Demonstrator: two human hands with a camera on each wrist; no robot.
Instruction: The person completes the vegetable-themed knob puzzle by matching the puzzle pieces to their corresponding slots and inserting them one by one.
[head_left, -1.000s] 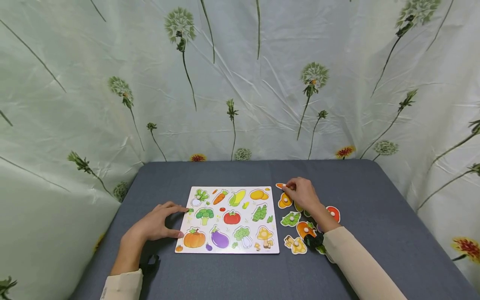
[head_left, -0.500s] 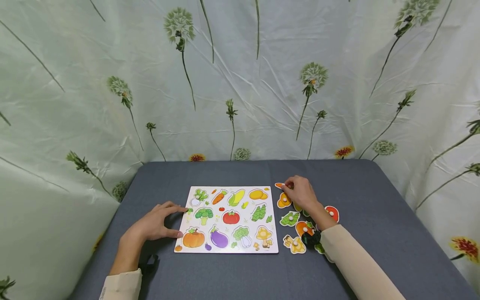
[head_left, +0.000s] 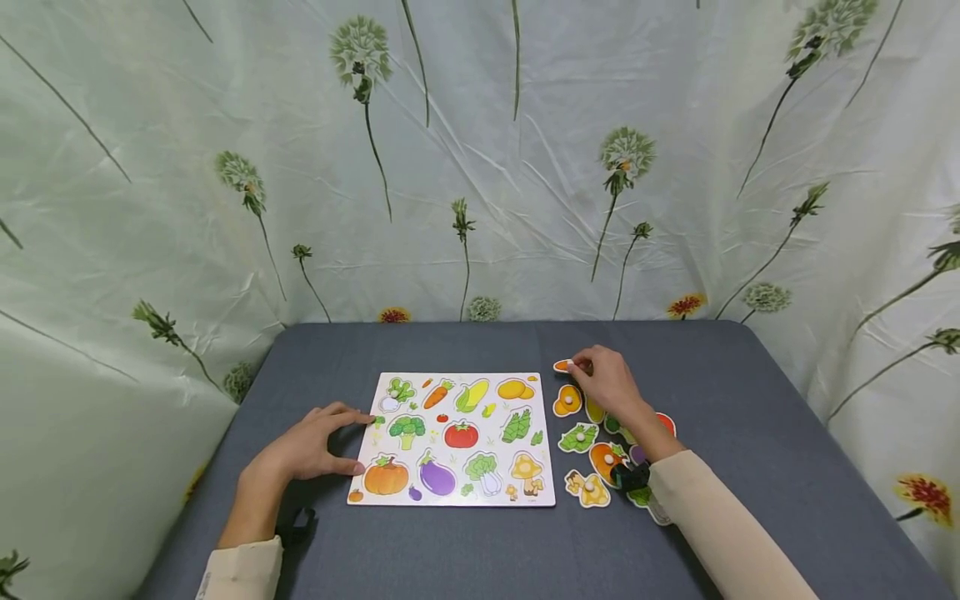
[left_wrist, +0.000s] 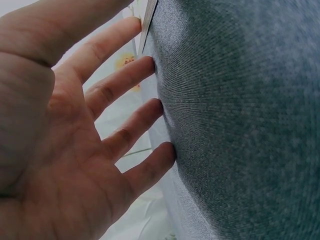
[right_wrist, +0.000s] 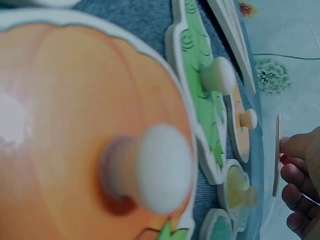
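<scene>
A white vegetable puzzle board (head_left: 491,437) lies flat, with colourful pictures of vegetables. My left hand (head_left: 311,443) rests at its left edge, thumb and index finger spread and touching the rim; the left wrist view shows the other fingers (left_wrist: 132,122) extended against the cloth. Beyond the loose pieces, my right hand (head_left: 609,382) pinches an orange carrot puzzle piece (head_left: 562,366) by its knob. In the right wrist view that piece (right_wrist: 277,155) is edge-on, raised off the table, and a bit of red shows at the fingertips.
Right of the board lie knobbed puzzle pieces: a potato piece (head_left: 567,401), an asparagus piece (head_left: 578,437), a pumpkin piece (head_left: 603,460) and a mushroom piece (head_left: 589,489). Several more are partly hidden under my right forearm. A flowered curtain (head_left: 540,208) hangs behind the grey table (head_left: 450,550).
My right hand has risen slightly away from the pieces, taking the carrot piece with it. The left hand stays at the board's edge.
</scene>
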